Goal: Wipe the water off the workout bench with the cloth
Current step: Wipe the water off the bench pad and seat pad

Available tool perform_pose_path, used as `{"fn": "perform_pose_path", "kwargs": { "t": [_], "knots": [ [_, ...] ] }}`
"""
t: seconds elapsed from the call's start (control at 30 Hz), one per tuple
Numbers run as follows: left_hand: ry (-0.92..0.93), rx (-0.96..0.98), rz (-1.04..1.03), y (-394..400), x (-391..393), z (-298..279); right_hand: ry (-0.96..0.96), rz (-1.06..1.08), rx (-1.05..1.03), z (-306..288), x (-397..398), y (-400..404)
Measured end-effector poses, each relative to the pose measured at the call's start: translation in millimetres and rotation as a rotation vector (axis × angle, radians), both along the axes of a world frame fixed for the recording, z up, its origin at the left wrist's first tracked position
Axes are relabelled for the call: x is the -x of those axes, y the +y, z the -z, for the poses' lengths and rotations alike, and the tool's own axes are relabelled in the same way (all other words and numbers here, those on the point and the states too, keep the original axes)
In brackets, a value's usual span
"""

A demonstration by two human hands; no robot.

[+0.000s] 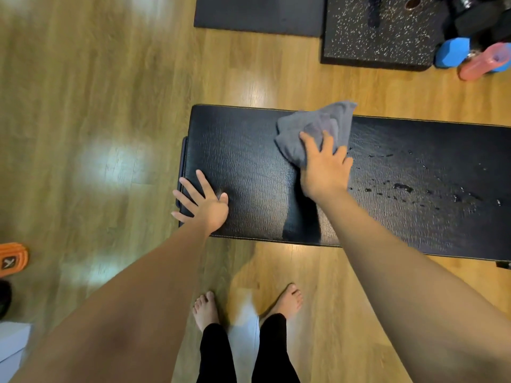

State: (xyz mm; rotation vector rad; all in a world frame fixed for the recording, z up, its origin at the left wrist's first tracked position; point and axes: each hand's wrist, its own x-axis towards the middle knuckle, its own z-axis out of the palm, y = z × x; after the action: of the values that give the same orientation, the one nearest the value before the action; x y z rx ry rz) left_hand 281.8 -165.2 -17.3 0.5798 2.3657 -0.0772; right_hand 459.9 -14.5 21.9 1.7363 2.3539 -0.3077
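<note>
A black padded workout bench runs from the centre to the right edge. A crumpled grey cloth lies on its far side near the middle. My right hand presses flat on the cloth's near part, fingers spread over it. Water drops dot the bench surface to the right of that hand. My left hand rests flat with fingers apart on the bench's near left corner, holding nothing.
Wood floor surrounds the bench. A dark mat and a speckled mat lie beyond it, with a blue dumbbell and a pink one at the far right. An orange roller lies left. My bare feet stand near the bench.
</note>
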Motion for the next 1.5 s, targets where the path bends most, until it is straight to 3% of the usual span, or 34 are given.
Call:
{"fn": "perform_pose_path", "kwargs": {
  "t": [0.07,0.4,0.57,0.73,0.83,1.17,1.33,1.5],
  "knots": [
    [-0.005,-0.001,-0.002,0,1,0,0.011,0.035,-0.003,-2,1,2],
    [-0.004,0.019,-0.008,2,-3,-8,0.009,-0.263,0.02,7,-39,-136],
    [-0.023,0.029,-0.014,2,-1,-6,0.027,-0.293,-0.032,8,-47,-85],
    [-0.037,0.027,-0.013,1,-1,-6,-0.023,-0.051,-0.023,1,-30,6],
    [-0.038,0.026,-0.004,0,0,-6,-0.052,0.038,0.005,2,-16,15],
    [-0.017,0.025,-0.018,4,-6,-17,-0.006,-0.246,0.074,4,-36,-147],
    [-0.035,0.038,-0.016,3,-2,-9,-0.002,-0.221,0.022,3,-49,-92],
    [-0.05,0.03,-0.029,3,1,-5,-0.034,0.075,0.0,5,-35,-14]
  ]
}}
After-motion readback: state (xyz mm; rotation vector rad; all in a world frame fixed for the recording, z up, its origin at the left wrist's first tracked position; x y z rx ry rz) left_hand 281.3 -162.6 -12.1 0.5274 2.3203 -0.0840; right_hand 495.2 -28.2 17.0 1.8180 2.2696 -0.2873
